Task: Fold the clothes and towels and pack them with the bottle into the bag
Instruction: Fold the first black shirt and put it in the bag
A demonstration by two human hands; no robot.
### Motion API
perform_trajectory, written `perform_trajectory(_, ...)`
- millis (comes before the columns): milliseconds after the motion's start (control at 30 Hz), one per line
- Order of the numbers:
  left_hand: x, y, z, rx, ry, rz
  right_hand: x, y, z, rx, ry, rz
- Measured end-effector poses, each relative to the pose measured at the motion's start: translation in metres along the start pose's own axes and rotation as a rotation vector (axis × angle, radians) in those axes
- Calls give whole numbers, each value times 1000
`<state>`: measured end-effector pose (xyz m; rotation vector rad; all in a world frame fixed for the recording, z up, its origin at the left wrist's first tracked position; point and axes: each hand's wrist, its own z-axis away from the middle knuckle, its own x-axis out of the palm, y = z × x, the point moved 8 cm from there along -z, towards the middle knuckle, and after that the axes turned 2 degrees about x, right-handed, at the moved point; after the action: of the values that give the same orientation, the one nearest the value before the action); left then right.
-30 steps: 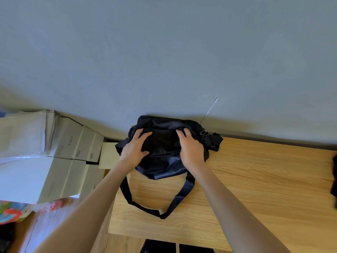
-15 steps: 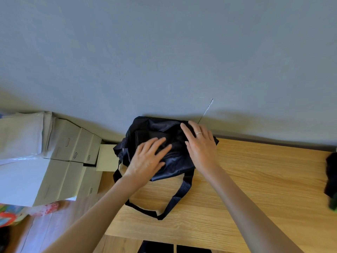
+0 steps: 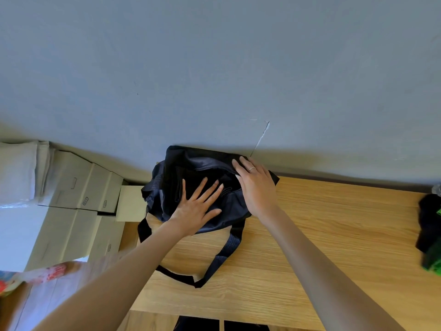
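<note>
A dark navy bag point(image 3: 186, 168) lies at the far left corner of the wooden table point(image 3: 310, 235), against the wall. Its long strap point(image 3: 222, 259) loops toward the table's front edge. My left hand point(image 3: 198, 209) presses flat on the bag's top with fingers spread. My right hand point(image 3: 255, 185) rests on the bag's right end with fingers straight, thumb tucked under the fabric edge. At the table's right edge lie dark clothes point(image 3: 429, 223) with something green point(image 3: 434, 261). A bit of a clear bottle point(image 3: 438, 188) shows there.
A grey wall point(image 3: 214, 68) rises right behind the table. Several cardboard boxes point(image 3: 78, 201) are stacked on the floor to the left, with pale folded fabric point(image 3: 19, 173) beside them and a colourful item point(image 3: 14, 280) lower left.
Both hands shifted on the bag from gripping its near side to lying flat on top. My right hand moved to the bag's right end. The bag looks flatter, its right buckle end now covered.
</note>
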<state>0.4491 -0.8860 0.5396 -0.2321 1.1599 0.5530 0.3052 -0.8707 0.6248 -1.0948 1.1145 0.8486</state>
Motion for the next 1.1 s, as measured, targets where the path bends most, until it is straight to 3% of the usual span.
perform_trajectory(233, 0, 10, -4, 48, -98, 53, 0, 2, 5, 9, 36, 12)
perform_trajectory(367, -19, 12, 10, 80, 52, -96, -4, -8, -6, -33, 7, 79)
perform_trajectory(500, -27, 5, 30, 5, 129, -140, -1, -34, -26, -124, -84, 90)
perform_trajectory(600, -22, -9, 30, -117, 60, -157, 5, -54, -43, -160, -92, 84)
perform_trajectory(733, -11, -14, 26, -134, -27, -174, 6, -66, -56, -142, -119, 119)
perform_trajectory(833, -12, -10, 19, -118, -34, -177, -10, -69, -63, -110, -28, 91)
perform_trajectory(1033, -9, -13, 13, -107, -4, -87, 14, -60, -52, -258, -266, 80)
perform_trajectory(1100, 0, -15, 15, -72, -23, -76, 20, -55, -48, -278, -267, 111)
